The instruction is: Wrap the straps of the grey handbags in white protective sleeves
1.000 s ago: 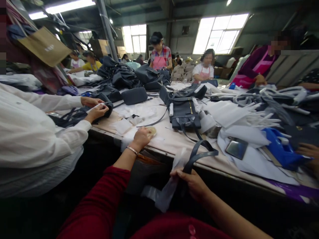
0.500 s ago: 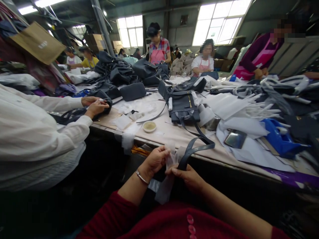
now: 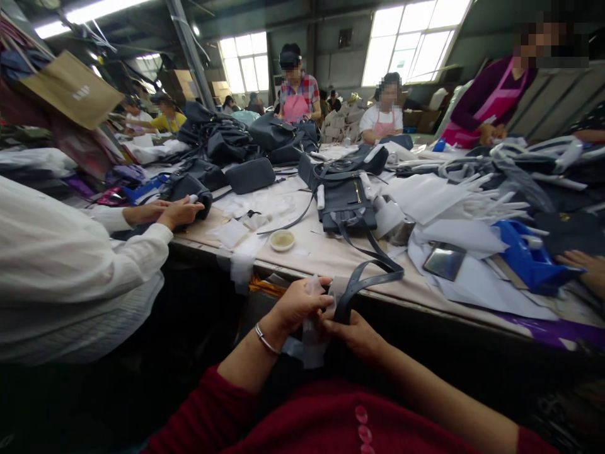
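Note:
My left hand, with a metal bangle at the wrist, pinches a strip of thin translucent wrapping paper that hangs below it. Close beside it, my right hand is closed around a dark leather strap near the table's front edge. Some of the paper lies against the strap between both hands. The strap loops over the table and runs up to a dark leather bag with a gold zip, lying on the tabletop. Part of the strap's end is hidden by my fingers.
A small round dish sits near the table edge. To the right are white paper sheets, a phone and a blue tape dispenser; another person's hand reaches in there. A co-worker in white handles a bag at left.
My left hand has shifted its hold on the paper and moved closer to the strap. The hanging paper has swung slightly. Another person's hand has appeared at the far right.

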`<state>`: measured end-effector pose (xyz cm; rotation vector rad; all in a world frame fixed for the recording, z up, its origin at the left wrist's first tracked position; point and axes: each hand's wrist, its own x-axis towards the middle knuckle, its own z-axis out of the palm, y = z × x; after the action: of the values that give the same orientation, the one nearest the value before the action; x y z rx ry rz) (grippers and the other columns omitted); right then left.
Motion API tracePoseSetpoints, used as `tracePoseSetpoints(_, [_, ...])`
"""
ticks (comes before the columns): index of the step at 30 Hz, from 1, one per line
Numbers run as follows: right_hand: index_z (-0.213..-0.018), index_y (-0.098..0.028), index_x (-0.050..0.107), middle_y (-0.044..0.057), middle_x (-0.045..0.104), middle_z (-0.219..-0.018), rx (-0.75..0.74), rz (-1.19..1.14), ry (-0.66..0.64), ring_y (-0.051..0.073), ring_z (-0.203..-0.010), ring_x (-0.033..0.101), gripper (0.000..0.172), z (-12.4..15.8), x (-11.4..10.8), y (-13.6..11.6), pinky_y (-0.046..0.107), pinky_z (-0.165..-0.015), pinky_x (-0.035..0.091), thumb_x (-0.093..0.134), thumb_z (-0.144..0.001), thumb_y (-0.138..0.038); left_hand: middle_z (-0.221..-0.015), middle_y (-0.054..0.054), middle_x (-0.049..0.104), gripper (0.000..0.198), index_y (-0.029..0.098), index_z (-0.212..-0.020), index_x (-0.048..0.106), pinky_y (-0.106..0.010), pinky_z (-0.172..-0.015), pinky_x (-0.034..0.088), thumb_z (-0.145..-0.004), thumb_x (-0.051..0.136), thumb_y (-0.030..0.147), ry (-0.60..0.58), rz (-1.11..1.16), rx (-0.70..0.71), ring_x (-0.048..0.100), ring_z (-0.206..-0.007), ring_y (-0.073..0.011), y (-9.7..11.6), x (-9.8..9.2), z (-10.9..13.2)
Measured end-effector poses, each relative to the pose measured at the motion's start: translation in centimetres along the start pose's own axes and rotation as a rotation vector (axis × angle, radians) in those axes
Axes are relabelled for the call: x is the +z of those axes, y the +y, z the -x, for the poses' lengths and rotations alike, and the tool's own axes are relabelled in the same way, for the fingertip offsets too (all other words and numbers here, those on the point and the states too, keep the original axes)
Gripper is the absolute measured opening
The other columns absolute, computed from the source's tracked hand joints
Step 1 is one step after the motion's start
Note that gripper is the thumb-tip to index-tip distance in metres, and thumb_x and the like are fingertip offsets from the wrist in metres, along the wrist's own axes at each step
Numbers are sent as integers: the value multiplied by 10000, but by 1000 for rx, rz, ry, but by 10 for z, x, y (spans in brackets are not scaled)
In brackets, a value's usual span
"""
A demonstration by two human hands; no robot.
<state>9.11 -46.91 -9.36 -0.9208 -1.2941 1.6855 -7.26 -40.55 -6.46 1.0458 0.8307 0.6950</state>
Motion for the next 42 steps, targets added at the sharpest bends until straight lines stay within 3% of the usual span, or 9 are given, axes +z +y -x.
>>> tracePoseSetpoints(5, [-815, -133, 736, 61, 676, -730, 31, 78, -48, 199, -709, 604, 435, 2, -3, 5, 331, -707, 465, 662, -813, -561, -622, 12, 581, 369, 112, -795, 692, -207, -500, 360, -690, 785, 454, 100, -216, 137, 458, -519, -77, -1, 12, -13])
tracePoseSetpoints(8, [-866, -133, 746, 67, 691, -770, 26, 140, -18, 203, -737, 612, 458, 2, -9, 2, 336, -733, 475, 611, -852, -571, -557, 37, 511, 378, 137, -620, 604, -209, -511, 336, -727, 746, 470, 209, -312, 237, 424, -530, -80, -8, 8, -16])
tracePoseSetpoints(14, [-931, -181, 749, 97, 696, -1066, -1, 3, 184, 241, -904, 661, 462, 3, -38, -28, 314, -708, 538, 573, -863, -603, -572, 47, 508, 367, 149, -666, 580, -213, -518, 328, -692, 778, 457, 275, -173, 181, 426, -522, -76, -14, -15, -5])
tracePoseSetpoints(19, [-911, -179, 739, 57, 675, -671, -42, -122, 388, 198, -605, 647, 518, -2, -57, -64, 315, -548, 529, 610, -799, -668, -569, 42, 519, 387, 149, -659, 567, -210, -508, 322, -658, 801, 457, 222, -185, 128, 432, -513, -74, -11, -17, 6])
tracePoseSetpoints(25, [-891, -175, 724, 25, 650, -588, -186, 33, 340, 180, -542, 626, 363, -7, -56, -89, 316, -520, 510, 743, -764, -515, -558, 38, 527, 334, 145, -650, 607, -213, -512, 323, -640, 814, 407, 170, -327, 107, 439, -533, -83, -7, -6, 9])
tracePoseSetpoints(31, [-816, -167, 701, 10, 637, -574, -213, 414, 353, 139, -518, 582, 306, -7, -53, -88, 261, -499, 459, 671, -845, -470, -590, 22, 553, 324, 145, -657, 622, -221, -526, 342, -640, 815, 404, 182, -385, 134, 459, -558, -94, -3, 0, 13])
tracePoseSetpoints(38, [-789, -180, 696, 1, 605, -565, -230, 596, 361, 133, -514, 548, 291, -5, -47, -92, 254, -488, 419, 639, -862, -455, -570, 26, 547, 324, 145, -645, 640, -225, -512, 327, -628, 823, 412, 203, -407, 131, 448, -536, -92, 1, 3, 16])
tracePoseSetpoints(42, [-812, -206, 722, 23, 675, -682, -283, 713, 302, 165, -625, 601, 209, -5, -45, -87, 287, -600, 474, 652, -853, -398, -593, 20, 565, 319, 142, -683, 661, -222, -516, 326, -654, 808, 424, 150, -398, 147, 452, -542, -91, -2, 5, 15])
